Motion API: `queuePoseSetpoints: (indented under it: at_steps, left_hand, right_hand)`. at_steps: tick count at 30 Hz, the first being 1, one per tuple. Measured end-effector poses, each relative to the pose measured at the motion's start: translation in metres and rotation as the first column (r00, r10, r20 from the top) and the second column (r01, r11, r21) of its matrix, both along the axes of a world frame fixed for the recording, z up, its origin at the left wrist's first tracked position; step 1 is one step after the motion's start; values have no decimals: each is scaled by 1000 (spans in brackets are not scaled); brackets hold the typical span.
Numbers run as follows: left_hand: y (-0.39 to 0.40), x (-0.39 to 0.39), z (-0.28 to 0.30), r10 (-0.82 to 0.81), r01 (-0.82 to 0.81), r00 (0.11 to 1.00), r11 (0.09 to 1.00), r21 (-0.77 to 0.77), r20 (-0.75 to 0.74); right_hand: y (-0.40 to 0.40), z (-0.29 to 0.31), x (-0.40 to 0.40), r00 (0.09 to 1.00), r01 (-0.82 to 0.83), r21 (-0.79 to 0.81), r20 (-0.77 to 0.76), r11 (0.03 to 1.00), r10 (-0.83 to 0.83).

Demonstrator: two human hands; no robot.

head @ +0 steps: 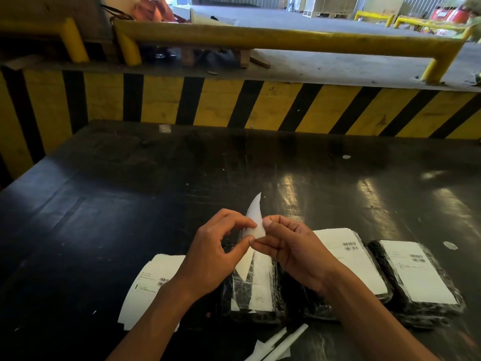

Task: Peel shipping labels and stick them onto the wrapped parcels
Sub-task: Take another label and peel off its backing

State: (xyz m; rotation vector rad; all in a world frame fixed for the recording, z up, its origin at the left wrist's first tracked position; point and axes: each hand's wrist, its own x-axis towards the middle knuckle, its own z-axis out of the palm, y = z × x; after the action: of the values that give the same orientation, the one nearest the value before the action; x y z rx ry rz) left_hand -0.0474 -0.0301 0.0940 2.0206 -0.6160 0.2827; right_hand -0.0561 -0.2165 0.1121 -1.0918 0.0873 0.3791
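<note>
Both hands are meeting above the black table [104, 204], pinching one curled white label sheet [253, 217] between them. Left hand [216, 254]: grip is closing thumb against forefinger on the sheet's lower left edge, other fingers loosely curled. Right hand [289, 254]: grip is closing thumb and forefinger on the sheet's right edge, touching the left fingertips. The sheet's pointed upper end is curving up and away beyond both grips; a second white flap is hanging down below the left grip, so the sheet looks to be splitting into two layers; which is label and which backing, cannot tell.

Directly beneath the grips, a dark film-wrapped parcel [253, 290] is lying flat on the table, white strips showing on top. To the right of the right grip, two wrapped parcels [346, 261] [416, 274] are lying side by side, each carrying a white barcode label. To the left of the left grip, loose printed labels [145, 282] are resting on the table. Nearer the person, rolled white paper scraps [276, 345] are lying at the table edge.
</note>
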Motion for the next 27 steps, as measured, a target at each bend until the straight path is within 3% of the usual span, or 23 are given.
queuePoseSetpoints:
  at_steps: [14, 27]
  left_hand:
    - [-11, -9, -1, 53, -57, 996, 997, -56, -75]
    - [-14, -7, -2, 77, -78, 996, 996, -33, -36]
  right_hand:
    - [1, -8, 0, 999, 4, -52, 43, 999, -2]
    - [-5, -10, -5, 995, -18, -38, 94, 999, 22]
